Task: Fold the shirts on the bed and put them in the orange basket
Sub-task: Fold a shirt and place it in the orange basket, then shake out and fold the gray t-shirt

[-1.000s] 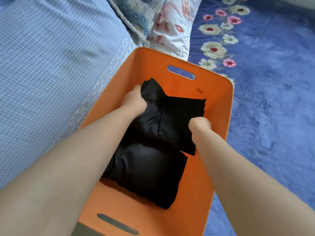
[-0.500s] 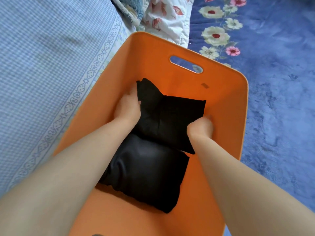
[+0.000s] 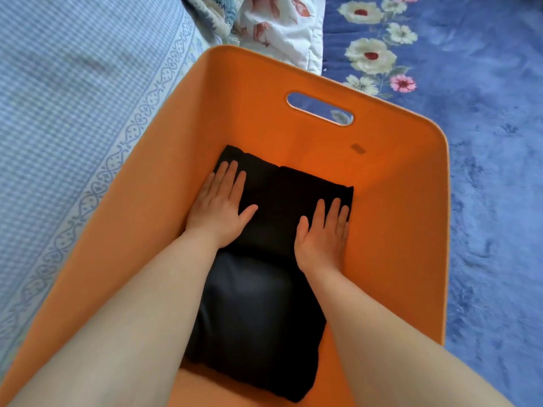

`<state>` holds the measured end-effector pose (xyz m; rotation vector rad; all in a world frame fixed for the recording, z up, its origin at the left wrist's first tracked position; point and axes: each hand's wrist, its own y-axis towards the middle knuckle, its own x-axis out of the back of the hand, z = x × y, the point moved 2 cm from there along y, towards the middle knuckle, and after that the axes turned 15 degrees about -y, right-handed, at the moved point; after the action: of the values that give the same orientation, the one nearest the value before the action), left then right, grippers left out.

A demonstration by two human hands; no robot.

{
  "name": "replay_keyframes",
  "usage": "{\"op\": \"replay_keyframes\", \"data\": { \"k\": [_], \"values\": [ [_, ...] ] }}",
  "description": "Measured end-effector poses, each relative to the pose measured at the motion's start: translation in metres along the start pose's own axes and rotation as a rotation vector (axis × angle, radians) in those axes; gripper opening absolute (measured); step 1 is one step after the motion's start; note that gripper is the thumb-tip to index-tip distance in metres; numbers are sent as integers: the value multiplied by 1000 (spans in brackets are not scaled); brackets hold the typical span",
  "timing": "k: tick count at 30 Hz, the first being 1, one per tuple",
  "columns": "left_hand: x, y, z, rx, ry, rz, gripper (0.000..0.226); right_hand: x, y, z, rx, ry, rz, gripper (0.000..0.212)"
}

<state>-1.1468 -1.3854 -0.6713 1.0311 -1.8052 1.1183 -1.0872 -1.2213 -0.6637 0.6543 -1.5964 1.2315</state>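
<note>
The orange basket (image 3: 396, 201) fills the middle of the view, with a handle slot in its far wall. Inside it lie two folded black shirts: the upper one (image 3: 282, 207) at the far end overlaps the lower one (image 3: 258, 324) nearer me. My left hand (image 3: 219, 210) lies flat with straight fingers on the left edge of the upper shirt. On that shirt's right edge my right hand (image 3: 323, 233) presses flat, close to the basket's right wall. Both forearms reach down into the basket and hide part of the lower shirt.
A blue checked bed sheet (image 3: 73, 127) with a patterned border lies left of the basket. A white floral quilt (image 3: 279, 27) is bunched behind it. A blue plush blanket with flowers (image 3: 484, 142) covers the right side.
Both hands let go of the upper black shirt's edges and now lie flat on it. The shirt has dropped onto the lower one. The view has moved closer into the basket.
</note>
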Motion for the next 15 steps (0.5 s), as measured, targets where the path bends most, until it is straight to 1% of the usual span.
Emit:
{"op": "replay_keyframes", "data": {
  "k": [5, 9, 12, 15],
  "values": [
    [-12, 7, 5, -2, -16, 11, 70, -18, 12, 0, 2, 95, 13, 54],
    [-13, 9, 5, 6, 25, -1, 70, -20, 18, 1, 18, 22, 80, 54],
    [-9, 7, -1, 18, 57, 25, 69, -11, 20, -4, 39, -61, 187, 54],
    [-1, 1, -2, 36, 130, 41, 65, 9, 24, 3, 47, -55, 332, 53]
  ]
}}
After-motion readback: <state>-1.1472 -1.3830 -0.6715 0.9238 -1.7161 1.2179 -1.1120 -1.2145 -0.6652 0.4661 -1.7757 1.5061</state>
